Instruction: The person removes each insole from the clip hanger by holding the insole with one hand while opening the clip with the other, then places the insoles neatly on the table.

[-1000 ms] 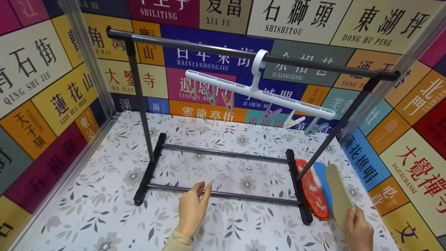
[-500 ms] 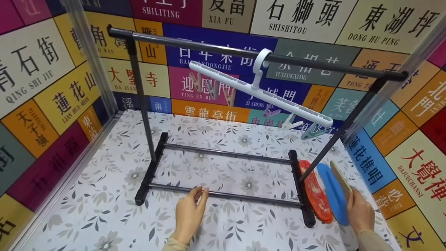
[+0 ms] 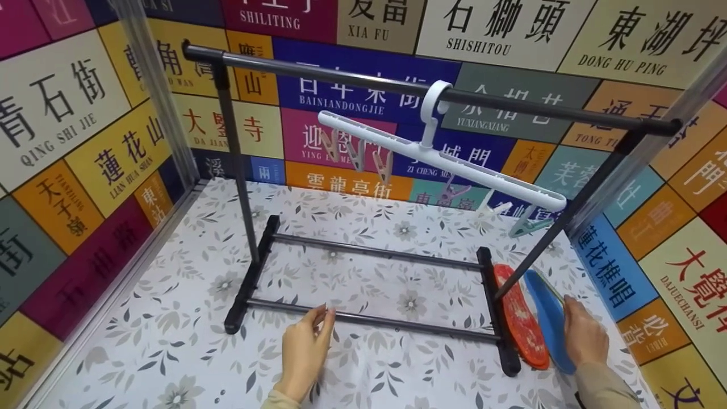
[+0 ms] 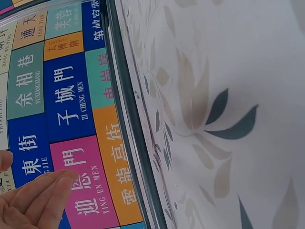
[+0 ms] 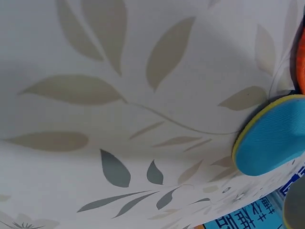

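In the head view my right hand (image 3: 586,335) grips a beige insole, turned almost edge-on so only a thin yellowish rim shows. The right wrist view catches a corner of that beige insole (image 5: 295,206). Beside it on the surface lies a blue insole (image 3: 546,321), partly covered by the hand. A red patterned insole (image 3: 522,326) lies to its left, along the rack's right foot. My left hand (image 3: 304,349) holds nothing visible. Its fingers are loosely bent, with the tips near the front lower bar of the dark rack (image 3: 375,322); contact is unclear.
A white hanger (image 3: 392,140) hooks over the rack's top rail (image 3: 528,105). Several clothespins hang from it, including a pink one (image 3: 384,167) and a green one (image 3: 525,224). The flowered tabletop (image 3: 170,318) lies beneath, with sign-covered walls (image 3: 62,45) around.
My right hand has moved up and brought the beige insole over beside the blue one, turning it edge-on. The left hand has shifted slightly left and down. The hanger has swung a little.
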Available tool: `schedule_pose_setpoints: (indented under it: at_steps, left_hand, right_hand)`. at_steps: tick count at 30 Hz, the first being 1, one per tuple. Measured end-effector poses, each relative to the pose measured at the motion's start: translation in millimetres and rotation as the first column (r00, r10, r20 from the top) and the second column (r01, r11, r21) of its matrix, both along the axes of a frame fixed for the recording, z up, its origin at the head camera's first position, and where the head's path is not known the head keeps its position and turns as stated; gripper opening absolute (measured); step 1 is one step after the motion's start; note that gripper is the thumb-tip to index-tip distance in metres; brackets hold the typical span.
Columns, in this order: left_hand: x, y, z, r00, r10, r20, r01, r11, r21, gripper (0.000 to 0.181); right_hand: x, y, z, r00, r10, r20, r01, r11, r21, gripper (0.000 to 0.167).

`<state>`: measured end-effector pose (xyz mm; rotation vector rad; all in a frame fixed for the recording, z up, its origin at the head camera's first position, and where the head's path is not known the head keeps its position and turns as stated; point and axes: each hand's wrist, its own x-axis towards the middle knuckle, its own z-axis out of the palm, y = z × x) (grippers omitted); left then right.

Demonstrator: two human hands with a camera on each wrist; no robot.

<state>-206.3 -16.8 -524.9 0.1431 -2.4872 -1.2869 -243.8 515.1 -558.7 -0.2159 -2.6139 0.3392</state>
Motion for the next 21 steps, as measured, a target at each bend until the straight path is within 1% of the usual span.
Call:
schedule_pose_setpoints:
  at_steps: [6,10,14,17,21]
  left_hand:
    - [-0.1,-0.6,-2.6,0.999,0.0,0.045,-0.001,1.0,0.021,0.042]
    - [-0.5,-0.6,-4.7,0.999,0.006,0.043,-0.007,1.0,0.019,0.043]
    - [-1.4,-0.5,-5.2,0.999,0.008,0.034,-0.009,1.0,0.027,0.043]
    - [-1.2,-0.8,-6.1,1.0,0.005,0.025,-0.006,0.999,0.032,0.043]
    - [0.1,-2.1,-7.0,1.0,0.0,0.009,0.0,1.0,0.017,0.041]
  right_hand:
    - [0.8,3,-5.3,0.997,0.001,0.073,-0.001,1.0,0.0,0.034]
    - [0.3,2,-5.2,0.997,-0.02,0.076,0.02,1.0,0.008,0.035]
    - [0.5,3,-5.0,0.997,-0.027,0.077,0.028,1.0,-0.012,0.037]
    - [0.6,4,-8.3,0.993,0.006,0.115,-0.005,1.0,-0.004,0.036]
    - [2.4,5,-16.4,0.983,0.076,0.168,-0.082,0.996,0.03,0.032]
